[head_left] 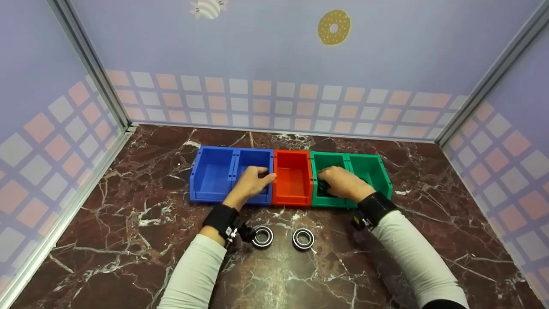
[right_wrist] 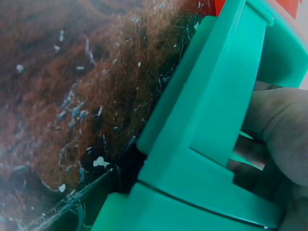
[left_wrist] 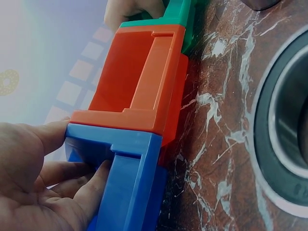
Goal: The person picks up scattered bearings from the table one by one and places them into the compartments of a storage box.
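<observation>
In the inner blue bin (head_left: 259,199), the left hand (head_left: 250,184) has its fingers inside, thumb apart from them at the rim beside the red bin (head_left: 291,200); grip wide. In the inner green bin (head_left: 328,201), the right hand's (head_left: 343,182) fingers reach down; cannot tell whether they hold anything. Left bearing (head_left: 269,237) and right bearing (head_left: 311,239) lie apart on the table (head_left: 283,274), before the bins.

Gold doughnut print (head_left: 324,29) on lilac wall (head_left: 266,47)

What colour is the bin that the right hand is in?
Green; that bin shows best in the head view.
</observation>
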Available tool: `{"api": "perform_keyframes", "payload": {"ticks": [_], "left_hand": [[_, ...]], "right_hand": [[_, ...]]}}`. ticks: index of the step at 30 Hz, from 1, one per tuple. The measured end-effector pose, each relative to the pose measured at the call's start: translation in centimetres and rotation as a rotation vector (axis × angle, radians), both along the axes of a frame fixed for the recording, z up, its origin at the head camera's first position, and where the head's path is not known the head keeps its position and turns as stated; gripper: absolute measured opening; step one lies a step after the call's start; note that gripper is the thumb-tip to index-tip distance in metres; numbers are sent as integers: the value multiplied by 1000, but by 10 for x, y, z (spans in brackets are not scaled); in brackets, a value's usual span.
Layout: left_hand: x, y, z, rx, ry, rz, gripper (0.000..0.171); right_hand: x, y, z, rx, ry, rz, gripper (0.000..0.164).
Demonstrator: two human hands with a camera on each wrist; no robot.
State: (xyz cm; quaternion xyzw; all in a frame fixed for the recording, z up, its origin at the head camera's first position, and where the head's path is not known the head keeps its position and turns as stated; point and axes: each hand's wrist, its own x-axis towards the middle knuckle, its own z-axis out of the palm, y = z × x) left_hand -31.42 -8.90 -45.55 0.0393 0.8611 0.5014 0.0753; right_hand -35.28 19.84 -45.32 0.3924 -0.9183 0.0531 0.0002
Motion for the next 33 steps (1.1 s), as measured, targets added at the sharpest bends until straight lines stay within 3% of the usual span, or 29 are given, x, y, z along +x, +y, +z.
{"api": "perform_keyframes", "payload": {"ticks": [14,17,20,23,33], "left_hand": [[0,2,0,21,19,-7,54],[0,2,-1,23,15,-6,54],[-1,3,-2,16,18,-5,54],[-2,3,-2,8,21,-7,55],[-1,0,-1,-3,-2,-8,56]], "right_hand": [[3,7,12,-72,-1,72,15],[7,8,19,-58,5,54,23],[13,8,26,-36,16,17,35],[22,8,33,-13,41,8,38],[54,3,45,-20,157,122,29]]}}
